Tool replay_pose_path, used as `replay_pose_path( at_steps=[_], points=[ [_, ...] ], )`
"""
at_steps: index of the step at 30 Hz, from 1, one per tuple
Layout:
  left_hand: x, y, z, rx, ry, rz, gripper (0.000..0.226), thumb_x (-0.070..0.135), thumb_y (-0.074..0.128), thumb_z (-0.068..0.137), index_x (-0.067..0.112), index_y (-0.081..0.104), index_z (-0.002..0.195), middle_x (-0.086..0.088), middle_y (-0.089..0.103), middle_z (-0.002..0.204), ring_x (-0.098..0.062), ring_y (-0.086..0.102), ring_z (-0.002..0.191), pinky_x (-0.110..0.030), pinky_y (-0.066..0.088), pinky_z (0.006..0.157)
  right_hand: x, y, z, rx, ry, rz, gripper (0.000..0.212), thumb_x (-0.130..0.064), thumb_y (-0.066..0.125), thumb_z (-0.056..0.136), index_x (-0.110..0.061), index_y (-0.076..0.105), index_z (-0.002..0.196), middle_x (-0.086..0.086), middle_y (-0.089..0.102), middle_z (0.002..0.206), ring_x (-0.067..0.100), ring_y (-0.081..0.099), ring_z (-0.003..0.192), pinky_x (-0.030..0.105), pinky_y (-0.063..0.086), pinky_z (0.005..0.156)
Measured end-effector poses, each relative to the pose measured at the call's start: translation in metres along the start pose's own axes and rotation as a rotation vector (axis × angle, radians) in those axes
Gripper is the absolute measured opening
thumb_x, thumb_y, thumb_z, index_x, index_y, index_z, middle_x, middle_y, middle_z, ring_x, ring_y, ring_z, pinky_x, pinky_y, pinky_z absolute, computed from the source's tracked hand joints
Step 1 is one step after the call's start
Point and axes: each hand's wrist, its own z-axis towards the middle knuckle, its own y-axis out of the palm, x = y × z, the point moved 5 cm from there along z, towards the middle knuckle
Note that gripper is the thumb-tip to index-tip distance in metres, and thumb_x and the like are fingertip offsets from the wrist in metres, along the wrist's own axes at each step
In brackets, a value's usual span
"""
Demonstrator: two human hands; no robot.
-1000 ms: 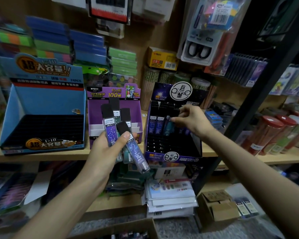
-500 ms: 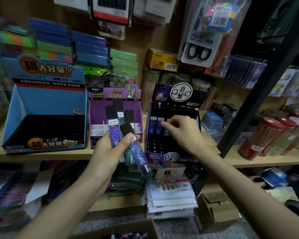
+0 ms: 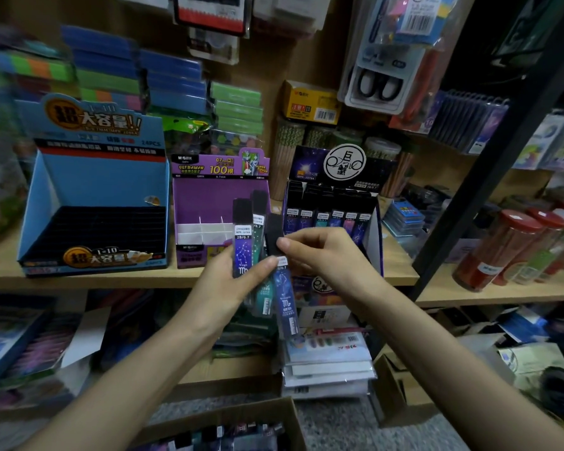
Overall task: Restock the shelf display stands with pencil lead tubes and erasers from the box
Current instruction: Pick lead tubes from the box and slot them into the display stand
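1. The left hand (image 3: 228,281) grips a fan of pencil lead tubes, its thumb clamped across them. The right hand (image 3: 326,255) pinches the black cap of the front tube (image 3: 285,297) between thumb and forefinger. The step, as I judge it, is drawing that one tube out of the fan.
2. Pull along the tube's own length, toward 12 o'clock. Ease the left thumb only slightly, or the purple tube (image 3: 242,249) and teal tube (image 3: 258,229) just beside it at 10 o'clock may slide out too.
3. The pinch sits on the cap alone. If the cap feels loose, take the labelled body instead, since a cap could come away.
4. The dark stand (image 3: 373,236) is on the shelf (image 3: 401,271) at 1 o'clock from the hands. It already carries a row of matching tubes. Its front slots are hidden behind the right hand, so look before lowering.
5. Seat the tube upright, label facing out like its neighbours, and press it fully home.
6. More stock lies in the box (image 3: 287,415) at 6 o'clock.
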Motion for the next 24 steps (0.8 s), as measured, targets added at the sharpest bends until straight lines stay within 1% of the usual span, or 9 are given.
replay_pose_path(
  at_steps=[3,6,8,10,13,15,19,23,24],
  points=[
    [-0.004,0.004,0.001,-0.032,-0.013,-0.019,0.031,0.026,0.065,0.076,0.023,0.062,0.106,-0.002,0.074,0.098,-0.018,0.071,0.09,-0.023,0.056,0.069,0.002,-0.009,-0.003,0.07,-0.016,-0.059,0.005,-0.015,0.068,0.084,-0.01,0.069,0.082,-0.001,0.067,0.067,0.006,0.062,0.061,0.021,0.052,0.063],
    [-0.006,0.006,0.003,-0.046,-0.006,-0.018,0.031,0.026,0.066,0.076,0.024,0.063,0.107,-0.002,0.073,0.101,-0.018,0.07,0.092,-0.027,0.057,0.074,0.003,-0.021,-0.005,0.044,0.028,0.093,0.003,-0.009,0.069,0.081,-0.012,0.067,0.081,0.0,0.069,0.068,0.01,0.064,0.064,0.021,0.052,0.062],
    [-0.008,0.004,0.004,-0.032,-0.016,-0.019,0.034,0.026,0.065,0.076,0.021,0.062,0.11,0.0,0.074,0.1,-0.018,0.071,0.092,-0.027,0.058,0.072,0.0,-0.046,0.001,0.165,0.014,0.156,0.005,-0.01,0.069,0.081,-0.014,0.066,0.081,-0.001,0.067,0.07,0.012,0.062,0.065,0.021,0.052,0.06],
    [-0.009,0.001,0.005,-0.005,-0.018,-0.009,0.033,0.022,0.063,0.08,0.017,0.06,0.113,0.0,0.074,0.098,-0.017,0.071,0.091,-0.028,0.058,0.073,-0.006,-0.081,0.007,0.356,-0.048,0.159,0.006,-0.011,0.069,0.081,-0.013,0.065,0.085,0.001,0.065,0.073,0.01,0.062,0.064,0.02,0.052,0.059],
    [-0.01,-0.002,0.007,0.037,-0.024,-0.01,0.027,0.016,0.06,0.086,0.015,0.06,0.112,0.001,0.075,0.096,-0.016,0.071,0.088,-0.026,0.058,0.072,-0.007,-0.12,0.019,0.535,-0.135,0.031,0.008,-0.012,0.069,0.083,-0.011,0.064,0.089,0.007,0.066,0.082,0.018,0.066,0.074,0.024,0.055,0.067],
    [-0.01,-0.002,0.008,0.05,-0.023,-0.001,0.024,0.014,0.059,0.087,0.015,0.059,0.112,0.002,0.075,0.095,-0.014,0.071,0.087,-0.023,0.057,0.068,0.0,-0.127,0.029,0.549,-0.159,-0.084,0.007,-0.012,0.069,0.084,-0.011,0.064,0.089,0.008,0.066,0.083,0.023,0.066,0.079,0.024,0.056,0.068],
    [-0.01,0.002,0.009,0.044,-0.028,0.006,0.023,0.014,0.059,0.088,0.022,0.06,0.11,0.005,0.074,0.096,-0.01,0.071,0.086,-0.02,0.057,0.068,0.017,-0.122,0.044,0.489,-0.192,-0.319,0.01,-0.011,0.069,0.083,-0.009,0.064,0.092,0.014,0.066,0.089,0.033,0.065,0.088,0.041,0.056,0.079],
    [-0.011,0.002,0.008,0.051,-0.03,-0.003,0.024,0.014,0.059,0.088,0.02,0.059,0.112,0.005,0.074,0.095,-0.011,0.071,0.086,-0.019,0.056,0.068,0.021,-0.121,0.05,0.449,-0.225,-0.323,0.01,-0.011,0.069,0.083,-0.01,0.064,0.091,0.007,0.064,0.083,0.028,0.065,0.086,0.031,0.057,0.072],
    [-0.011,0.002,0.008,0.053,-0.031,-0.005,0.025,0.013,0.059,0.088,0.019,0.059,0.112,0.005,0.074,0.095,-0.011,0.071,0.086,-0.019,0.056,0.068,0.021,-0.121,0.051,0.422,-0.225,-0.321,0.01,-0.01,0.069,0.082,-0.009,0.065,0.091,0.006,0.064,0.082,0.028,0.065,0.085,0.031,0.057,0.072]
  ],
)
